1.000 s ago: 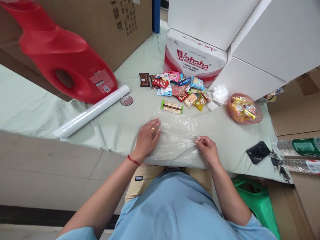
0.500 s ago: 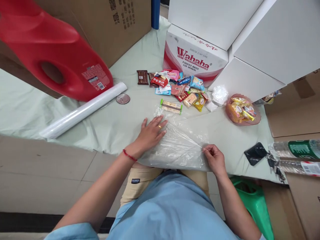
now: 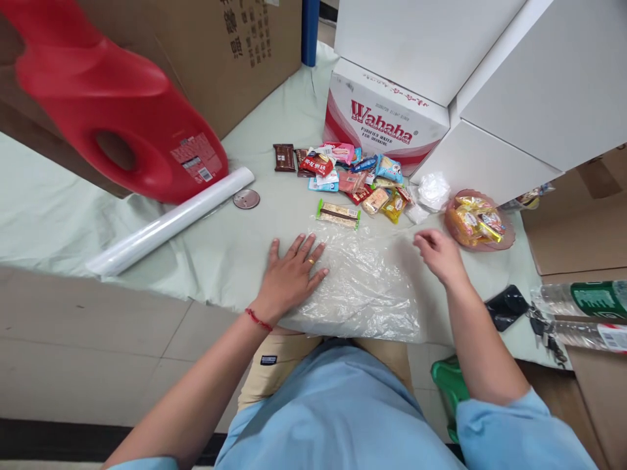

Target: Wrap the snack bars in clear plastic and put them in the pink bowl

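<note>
A clear, crinkled sheet of plastic film [image 3: 367, 281] lies spread on the cloth near the table's front edge. My left hand [image 3: 289, 274] rests flat with fingers spread, touching the film's left side. Above the cloth, to the right of the film, is my right hand [image 3: 438, 254]; its fingers are curled in and nothing shows in them. Just behind the film lies a wrapped snack bar [image 3: 337, 214] with green ends. A pile of wrapped snacks [image 3: 353, 179] in mixed colours sits farther back.
A roll of film [image 3: 171, 222] and a round brown disc [image 3: 245, 198] lie left, by a red jug [image 3: 132, 124]. A Wahaha carton [image 3: 382, 117] stands behind. Rightward are white crumpled plastic [image 3: 434, 191], a pink bowl [image 3: 507, 228] of snacks, a black phone-like item [image 3: 507, 307] and bottles [image 3: 595, 299].
My right hand has let go of the film's right edge and moved up and right. The film lies flatter there. My left hand has shifted slightly, fingers spread wider.
</note>
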Motion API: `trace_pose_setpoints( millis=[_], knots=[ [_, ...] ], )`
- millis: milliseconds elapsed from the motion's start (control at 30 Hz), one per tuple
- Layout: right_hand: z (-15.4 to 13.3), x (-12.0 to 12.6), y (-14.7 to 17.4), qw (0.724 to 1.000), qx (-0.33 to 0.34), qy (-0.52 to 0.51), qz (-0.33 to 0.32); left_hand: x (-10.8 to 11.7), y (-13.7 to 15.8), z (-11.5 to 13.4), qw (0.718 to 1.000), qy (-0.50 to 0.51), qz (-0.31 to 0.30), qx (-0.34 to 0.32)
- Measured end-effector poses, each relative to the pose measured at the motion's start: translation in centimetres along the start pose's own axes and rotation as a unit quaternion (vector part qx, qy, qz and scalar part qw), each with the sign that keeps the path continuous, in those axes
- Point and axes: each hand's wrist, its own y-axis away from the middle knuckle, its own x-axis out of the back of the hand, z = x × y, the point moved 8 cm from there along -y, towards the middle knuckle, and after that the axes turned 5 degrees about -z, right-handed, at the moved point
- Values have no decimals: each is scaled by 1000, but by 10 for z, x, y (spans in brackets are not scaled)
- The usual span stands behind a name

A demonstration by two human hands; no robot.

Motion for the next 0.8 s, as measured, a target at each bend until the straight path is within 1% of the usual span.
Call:
trace_pose_setpoints(
  millis=[67,133,167,233,300,333,400,467,533,567,600,633,667,700,733,767,800],
  knots=[
    [-38,-32,-35,990,66,126,-22,0,0,0,1000,-8,1,4],
    [-72,-68,-63,963,131,227,-60,-1,0,0,1000,-15,-1,7],
    [-83,-85,-74,947,151,270,-82,-1,0,0,1000,-17,-2,7],
    [-95,-109,-92,921,163,332,-120,1,1,1,1000,-21,0,4],
    [-95,-118,-105,910,149,363,-135,2,1,2,1000,-23,4,4],
    [-93,-116,-110,910,142,367,-131,3,2,2,1000,-23,5,4],
    [-88,-102,-114,921,140,350,-101,3,2,1,1000,-21,6,5],
    [-87,-74,-111,940,153,303,-39,3,2,1,1000,-18,8,4],
    [-89,-38,-96,955,168,240,37,2,1,1,1000,-14,8,2],
    [-91,-21,-85,960,174,210,62,2,1,1,1000,-12,7,2],
    [-95,-8,-72,964,181,185,68,1,1,1,1000,-11,5,2],
    [-100,-1,-59,967,188,162,47,0,0,1,1000,-11,1,2],
    [-105,-1,-45,969,199,143,1,-1,0,0,1000,-10,-2,2],
    [-112,-9,-30,966,217,128,-65,-2,0,0,1000,-10,-4,2],
    [-120,-21,-14,953,240,120,-139,-2,-1,0,1000,-10,-5,2],
    [-127,-37,4,934,265,119,-209,-3,-1,0,1000,-9,-5,2],
    [-132,-53,20,911,288,127,-265,-3,-1,0,1000,-8,-4,3]
  ],
)
